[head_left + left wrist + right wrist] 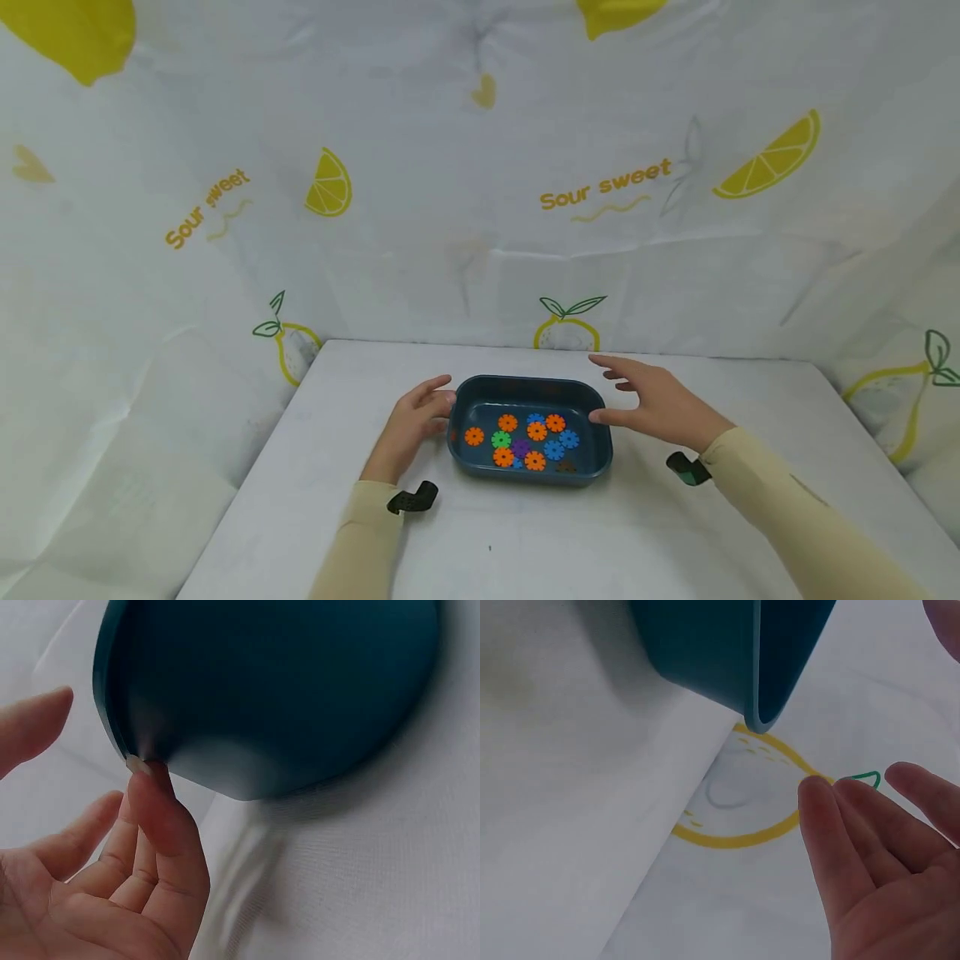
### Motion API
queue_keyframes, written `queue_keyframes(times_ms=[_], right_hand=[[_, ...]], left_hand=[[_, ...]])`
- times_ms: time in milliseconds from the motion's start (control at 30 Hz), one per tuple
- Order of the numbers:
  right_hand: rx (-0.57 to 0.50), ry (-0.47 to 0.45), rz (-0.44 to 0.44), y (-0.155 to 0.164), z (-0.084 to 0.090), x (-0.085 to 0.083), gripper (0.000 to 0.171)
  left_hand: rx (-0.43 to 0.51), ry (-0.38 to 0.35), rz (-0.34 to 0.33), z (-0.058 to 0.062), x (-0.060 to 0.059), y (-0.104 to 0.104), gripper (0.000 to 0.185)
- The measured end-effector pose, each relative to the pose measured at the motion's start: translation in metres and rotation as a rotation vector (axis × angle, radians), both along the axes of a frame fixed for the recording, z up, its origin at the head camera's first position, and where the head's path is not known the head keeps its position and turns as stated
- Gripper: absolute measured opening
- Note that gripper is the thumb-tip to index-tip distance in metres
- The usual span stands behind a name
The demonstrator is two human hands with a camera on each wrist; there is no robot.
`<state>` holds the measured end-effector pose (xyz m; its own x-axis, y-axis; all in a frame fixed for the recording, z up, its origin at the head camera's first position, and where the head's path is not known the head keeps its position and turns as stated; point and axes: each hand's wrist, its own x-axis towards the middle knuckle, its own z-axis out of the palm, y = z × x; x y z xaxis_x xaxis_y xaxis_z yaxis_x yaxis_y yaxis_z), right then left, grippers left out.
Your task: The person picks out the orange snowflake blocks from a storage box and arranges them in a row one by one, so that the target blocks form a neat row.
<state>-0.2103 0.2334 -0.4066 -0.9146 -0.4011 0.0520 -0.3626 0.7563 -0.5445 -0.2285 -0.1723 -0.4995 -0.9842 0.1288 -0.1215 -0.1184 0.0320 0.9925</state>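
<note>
Reaches in from the near side with both arms, in cream sleeves [360, 533] and with dark bands [413, 497] at the wrists. Brings the left forearm up steeply from the bottom edge; slants the right one in, longer and flatter, from the lower right corner. Frames the blue tray [525, 477] between the two hands, around the middle of the white surface [525, 542].

Holds the left hand [408, 429] at the tray's left end, tipped up and inward, with fingers parted and softly bent. Rests a fingertip against the rim in the left wrist view; cannot tell about any pressure there.

Holds the right hand [663, 408] out by the tray's right end, with fingers stretched long and slightly fanned, and with the thumb spread well apart below them. Overlaps the right rim with the thumb tip in the head view; cannot tell about contact. Leaves a gap between fingers and tray in the right wrist view.

Contains, inside the tray, small notched discs [537, 431], mostly orange and blue, plus a green one and a purple one, some overlapping. Backed by a white cloth [420, 108] printed with lemons.
</note>
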Motion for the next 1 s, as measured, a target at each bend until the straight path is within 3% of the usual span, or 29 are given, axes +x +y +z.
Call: queue_keyframes(times_ms=[433, 700, 1000], right_hand=[[0.04, -0.099, 0.161, -0.032, -0.008, -0.03, 0.058], [0.099, -0.173, 0.197, -0.05, -0.013, -0.042, 0.043], [0.204, -0.203, 0.215, -0.068, -0.016, -0.051, 0.035]], left_hand=[[0.012, 0.001, -0.043, -0.009, -0.002, -0.003, 0.059], [0.019, -0.005, -0.043, -0.015, -0.005, -0.003, 0.054], [0.024, -0.006, -0.036, -0.013, -0.003, -0.003, 0.05]])
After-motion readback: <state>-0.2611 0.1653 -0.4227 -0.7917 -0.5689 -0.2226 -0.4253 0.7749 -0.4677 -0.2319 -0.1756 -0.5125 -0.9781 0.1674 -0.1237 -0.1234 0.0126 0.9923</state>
